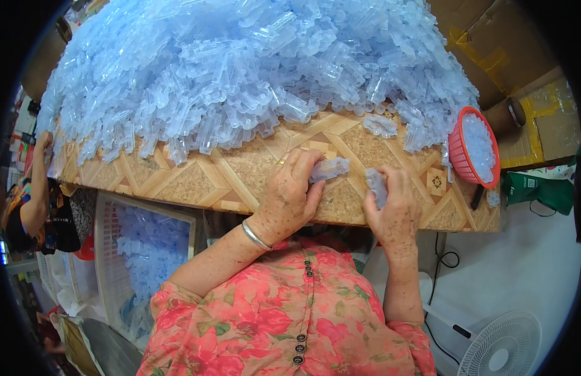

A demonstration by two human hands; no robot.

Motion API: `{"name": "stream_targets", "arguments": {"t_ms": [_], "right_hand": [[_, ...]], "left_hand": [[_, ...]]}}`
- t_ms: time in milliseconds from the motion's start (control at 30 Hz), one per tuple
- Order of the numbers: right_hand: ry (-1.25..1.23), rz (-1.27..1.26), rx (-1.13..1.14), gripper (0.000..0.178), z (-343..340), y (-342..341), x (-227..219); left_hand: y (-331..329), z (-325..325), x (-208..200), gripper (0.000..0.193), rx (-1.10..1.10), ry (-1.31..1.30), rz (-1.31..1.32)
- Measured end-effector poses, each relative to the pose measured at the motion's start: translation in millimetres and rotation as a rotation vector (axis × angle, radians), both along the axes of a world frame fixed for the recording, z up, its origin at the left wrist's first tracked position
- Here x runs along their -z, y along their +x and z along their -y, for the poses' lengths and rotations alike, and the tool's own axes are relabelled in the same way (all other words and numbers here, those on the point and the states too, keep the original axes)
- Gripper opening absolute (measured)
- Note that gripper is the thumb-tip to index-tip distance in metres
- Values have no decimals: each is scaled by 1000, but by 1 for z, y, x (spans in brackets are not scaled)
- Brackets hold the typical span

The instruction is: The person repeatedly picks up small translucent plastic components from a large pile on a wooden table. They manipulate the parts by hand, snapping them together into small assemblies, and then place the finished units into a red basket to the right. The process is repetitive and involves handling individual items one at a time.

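Note:
Near the front edge of the patterned table, my left hand pinches a clear bluish plastic piece between thumb and fingers. A second clear plastic piece is gripped in my right hand, a short way to the right. The two pieces are apart. Behind both hands rises a big heap of similar clear plastic pieces. One loose plastic piece lies by itself between the heap and my right hand.
A red basket filled with small clear parts stands at the table's right end, beside a dark object. Below on the left is a white crate of plastic pieces. A white fan stands lower right. Another person's arm reaches the table's left end.

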State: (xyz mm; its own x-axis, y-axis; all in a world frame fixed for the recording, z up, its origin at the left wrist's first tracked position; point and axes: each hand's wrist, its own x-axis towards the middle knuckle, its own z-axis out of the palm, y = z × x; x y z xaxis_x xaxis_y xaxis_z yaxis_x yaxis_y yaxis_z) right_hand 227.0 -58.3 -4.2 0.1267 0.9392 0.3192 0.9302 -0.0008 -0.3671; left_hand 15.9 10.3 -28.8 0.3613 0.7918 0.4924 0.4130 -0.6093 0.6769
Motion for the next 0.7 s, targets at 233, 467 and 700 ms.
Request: {"name": "stream_targets", "arguments": {"t_ms": [233, 467, 700], "right_hand": [[-386, -116, -219, 74, 0, 8, -45], [-414, -81, -315, 73, -23, 20, -40], [-33, -568, -181, 80, -7, -13, -21]], "left_hand": [[-4, -1, -11, 29, -10, -50, -32], [-8, 0, -9, 39, 18, -164, 47], [-11, 2, -9, 37, 167, -675, 362]]}}
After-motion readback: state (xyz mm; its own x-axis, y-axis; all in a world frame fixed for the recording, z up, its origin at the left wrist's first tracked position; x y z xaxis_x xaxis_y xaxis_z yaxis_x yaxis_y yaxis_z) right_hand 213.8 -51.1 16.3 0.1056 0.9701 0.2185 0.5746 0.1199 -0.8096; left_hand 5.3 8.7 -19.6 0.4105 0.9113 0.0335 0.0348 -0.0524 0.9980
